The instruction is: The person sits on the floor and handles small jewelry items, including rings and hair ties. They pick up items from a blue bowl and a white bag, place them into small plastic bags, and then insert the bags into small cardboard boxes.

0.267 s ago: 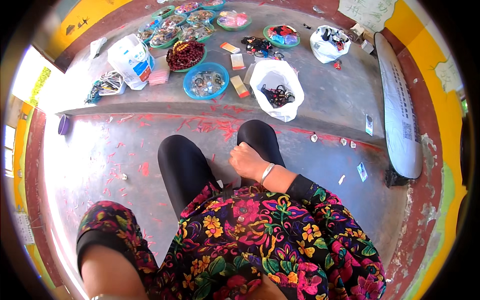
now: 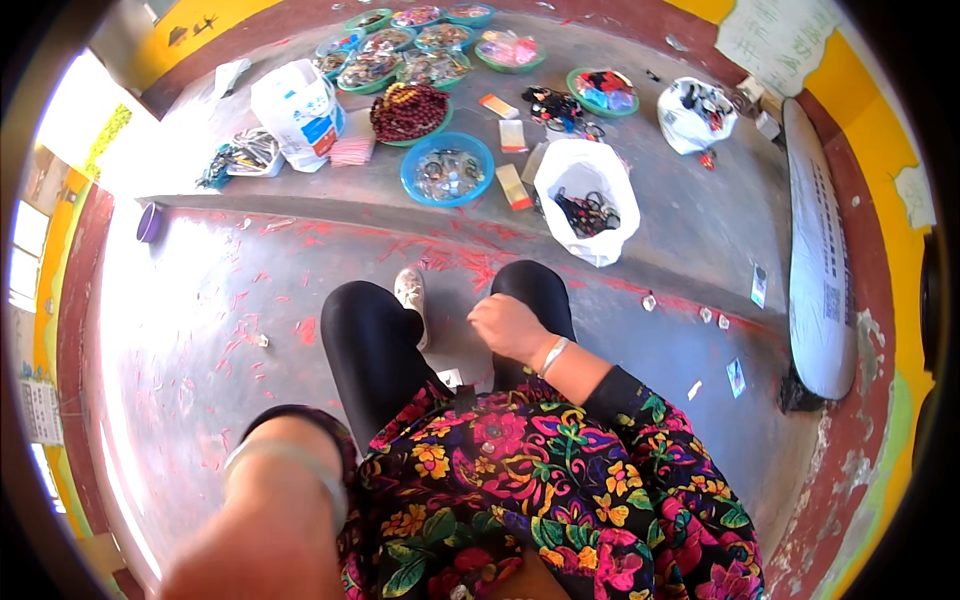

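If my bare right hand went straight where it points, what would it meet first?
In the picture, the pale, round-toed shoe comes first; it seems lower, though, so the right hand might pass above.

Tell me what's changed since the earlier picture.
The left hand has risen into view at the lower left, blurred; whether it holds anything is unclear. The view shifted, and a pale shoe now shows beside the left knee. The right hand stays at the right leg; the bowls and white bags stay put.

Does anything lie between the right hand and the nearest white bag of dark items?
Yes, the right knee: it sits between the right hand and white bag in this view, then floor and the platform edge.
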### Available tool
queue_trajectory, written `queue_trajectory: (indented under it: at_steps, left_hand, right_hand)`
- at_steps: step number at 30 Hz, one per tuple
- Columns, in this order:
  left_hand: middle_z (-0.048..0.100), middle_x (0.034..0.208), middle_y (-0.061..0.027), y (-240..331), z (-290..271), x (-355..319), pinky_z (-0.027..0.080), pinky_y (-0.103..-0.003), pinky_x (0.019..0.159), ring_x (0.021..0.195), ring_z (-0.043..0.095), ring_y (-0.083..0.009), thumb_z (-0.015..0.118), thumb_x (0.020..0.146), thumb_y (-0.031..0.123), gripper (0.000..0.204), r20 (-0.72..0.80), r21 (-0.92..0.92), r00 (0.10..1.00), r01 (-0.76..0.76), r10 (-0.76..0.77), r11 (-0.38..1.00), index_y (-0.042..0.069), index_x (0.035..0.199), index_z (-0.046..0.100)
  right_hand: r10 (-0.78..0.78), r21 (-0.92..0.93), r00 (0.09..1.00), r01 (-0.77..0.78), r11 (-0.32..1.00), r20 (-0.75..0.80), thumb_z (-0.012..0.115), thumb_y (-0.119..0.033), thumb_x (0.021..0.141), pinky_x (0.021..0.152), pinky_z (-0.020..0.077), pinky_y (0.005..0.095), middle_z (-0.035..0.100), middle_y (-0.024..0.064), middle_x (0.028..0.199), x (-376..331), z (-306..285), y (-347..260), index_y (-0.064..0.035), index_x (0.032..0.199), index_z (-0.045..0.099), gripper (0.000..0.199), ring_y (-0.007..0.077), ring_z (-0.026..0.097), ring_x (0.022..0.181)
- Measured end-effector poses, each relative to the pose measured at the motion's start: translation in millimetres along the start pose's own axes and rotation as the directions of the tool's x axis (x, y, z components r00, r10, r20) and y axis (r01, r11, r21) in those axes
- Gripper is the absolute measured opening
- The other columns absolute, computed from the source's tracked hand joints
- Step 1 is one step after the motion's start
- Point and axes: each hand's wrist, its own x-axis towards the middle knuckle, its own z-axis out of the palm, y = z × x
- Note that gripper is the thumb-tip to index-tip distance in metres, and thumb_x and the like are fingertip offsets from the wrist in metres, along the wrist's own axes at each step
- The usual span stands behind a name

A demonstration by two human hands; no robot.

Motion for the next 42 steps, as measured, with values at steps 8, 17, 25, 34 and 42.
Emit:
queue_trajectory:
  at_steps: [8,17,25,34,42]
  left_hand:
    - [0.06,0.095,-0.0126,-52,-26,-232,0.043,-0.029,0.074,0.084,0.055,-0.0192,0.045,0.091,0.01,0.019,0.373,0.452,0.332,0.75,-0.866,0.482,-0.003,0.079,0.053]
    - [0.062,0.077,-0.0051,-40,-40,-356,0.039,-0.023,0.062,0.067,0.048,-0.0071,0.053,0.091,0.017,0.026,-0.003,0.229,-0.539,0.819,-0.842,-0.526,0.002,0.07,0.057]
    - [0.062,0.077,-0.006,-55,-41,-360,0.038,-0.024,0.068,0.07,0.048,-0.0088,0.051,0.092,0.018,0.028,-0.035,-0.008,-0.682,0.731,-0.731,-0.682,0.003,0.069,0.056]
    - [0.061,0.076,-0.0048,-59,-45,-359,0.038,-0.024,0.068,0.071,0.048,-0.0088,0.051,0.092,0.018,0.027,-0.029,0.0,-0.715,0.699,-0.699,-0.715,0.003,0.07,0.057]
    - [0.061,0.075,-0.0053,-61,-45,-363,0.038,-0.024,0.067,0.07,0.048,-0.0094,0.05,0.092,0.017,0.028,-0.029,0.049,-0.699,0.713,-0.714,-0.7,0.002,0.069,0.054]
  right_hand:
    - [0.553,0.072,0.811,-0.55,0.832,-0.192,0.057,-0.016,0.079,0.073,0.0494,0.0372,0.065,0.0132,0.088,38,-46,107,-0.0089,0.088,0.068,0.016,0.0304,0.062,0.084]
    - [0.802,-0.03,0.594,-0.804,0.593,-0.069,0.056,-0.027,0.078,0.074,0.049,0.0402,0.065,0.0176,0.087,70,3,249,-0.0072,0.092,0.066,0.026,0.0343,0.062,0.083]
    - [0.815,-0.31,0.543,-0.825,0.473,-0.202,0.059,-0.027,0.077,0.083,0.0453,0.0427,0.061,0.0245,0.094,103,56,326,-0.001,0.098,0.058,0.034,0.038,0.056,0.099]
    - [0.988,-0.356,0.154,-0.923,0.146,0.005,0.066,-0.021,0.072,0.082,0.0491,0.038,0.064,0.0191,0.102,138,57,332,-0.0008,0.099,0.063,0.034,0.0327,0.062,0.097]
    - [0.943,-0.221,0.294,-0.941,0.257,-0.157,0.057,-0.018,0.075,0.079,0.0487,0.0399,0.062,0.0273,0.091,126,67,352,0.0018,0.085,0.066,0.024,0.0379,0.061,0.092]
